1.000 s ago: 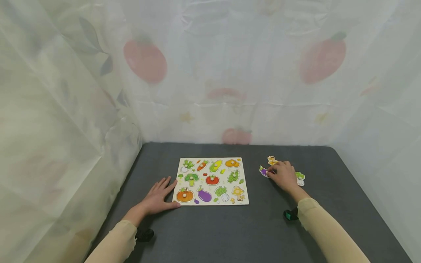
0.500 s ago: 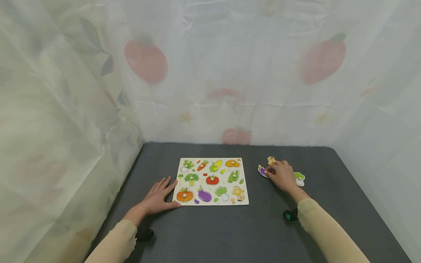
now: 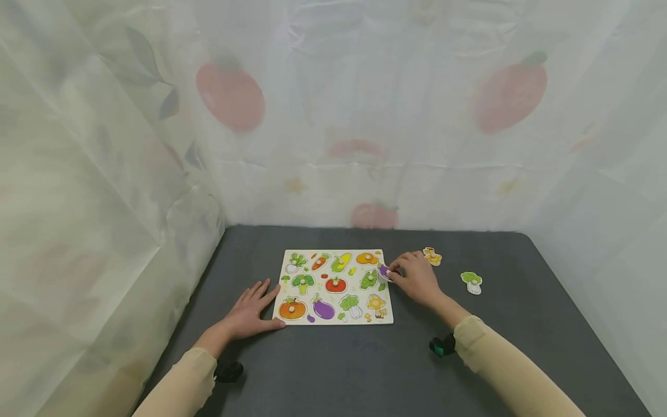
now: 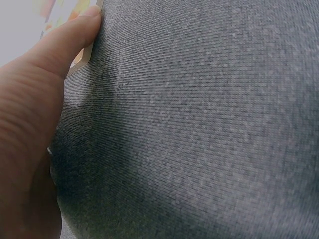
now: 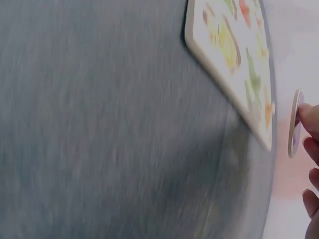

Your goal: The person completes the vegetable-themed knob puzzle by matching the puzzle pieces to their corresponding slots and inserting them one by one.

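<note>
A vegetable puzzle board (image 3: 312,320) lies flat on the dark table. My left hand (image 3: 250,313) rests at its left edge with fingers spread, the thumb touching the near left corner; the left wrist view shows the thumb (image 4: 75,37) on the board's edge. My right hand (image 3: 419,279) pinches the eggplant puzzle piece (image 3: 384,271) above the board's right edge. In the right wrist view the eggplant piece (image 5: 294,129) is tilted on edge, clear of the table. On the board, the purple eggplant spot (image 3: 323,309) and the leafy bok choy spot (image 3: 351,307) show no knob.
Right of the board, a mushroom piece (image 3: 432,256) lies behind the right hand and a bok choy piece (image 3: 472,282) farther right. Patterned curtains (image 3: 333,116) stand behind the table (image 3: 333,370) and along both sides.
My right hand has lifted the eggplant piece from beside the other loose pieces and carried it left to the board's right edge. The left hand stays in place.
</note>
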Demonstrator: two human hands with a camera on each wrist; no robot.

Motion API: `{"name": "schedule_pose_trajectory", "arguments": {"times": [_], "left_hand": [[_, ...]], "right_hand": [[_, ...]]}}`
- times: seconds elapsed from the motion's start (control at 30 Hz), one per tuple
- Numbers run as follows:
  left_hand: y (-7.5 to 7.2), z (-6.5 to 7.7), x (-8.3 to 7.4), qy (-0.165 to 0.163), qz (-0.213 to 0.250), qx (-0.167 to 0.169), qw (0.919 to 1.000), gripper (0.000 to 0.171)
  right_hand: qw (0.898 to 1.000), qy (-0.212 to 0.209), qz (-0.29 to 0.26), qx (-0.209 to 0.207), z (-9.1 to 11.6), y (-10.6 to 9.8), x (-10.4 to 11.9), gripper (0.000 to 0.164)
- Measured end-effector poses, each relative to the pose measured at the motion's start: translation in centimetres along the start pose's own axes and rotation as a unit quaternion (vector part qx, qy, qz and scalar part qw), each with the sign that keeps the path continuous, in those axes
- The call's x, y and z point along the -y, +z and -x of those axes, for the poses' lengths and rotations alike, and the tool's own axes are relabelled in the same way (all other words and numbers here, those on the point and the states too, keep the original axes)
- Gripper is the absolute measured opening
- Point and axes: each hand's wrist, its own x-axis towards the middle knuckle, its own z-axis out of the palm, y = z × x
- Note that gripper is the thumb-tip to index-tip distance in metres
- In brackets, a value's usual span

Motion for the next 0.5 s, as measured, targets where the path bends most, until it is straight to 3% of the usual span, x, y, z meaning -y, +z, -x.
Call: {"name": "schedule_pose_trajectory", "arguments": {"times": [0.5], "left_hand": [[0.2, -0.2, 0.3, -0.001, 0.005, 0.002, 1.0, 0.105]], "right_hand": [[0.997, -0.054, -0.036, 0.04, -0.6, 3.1, 7.2, 0.008]]}}
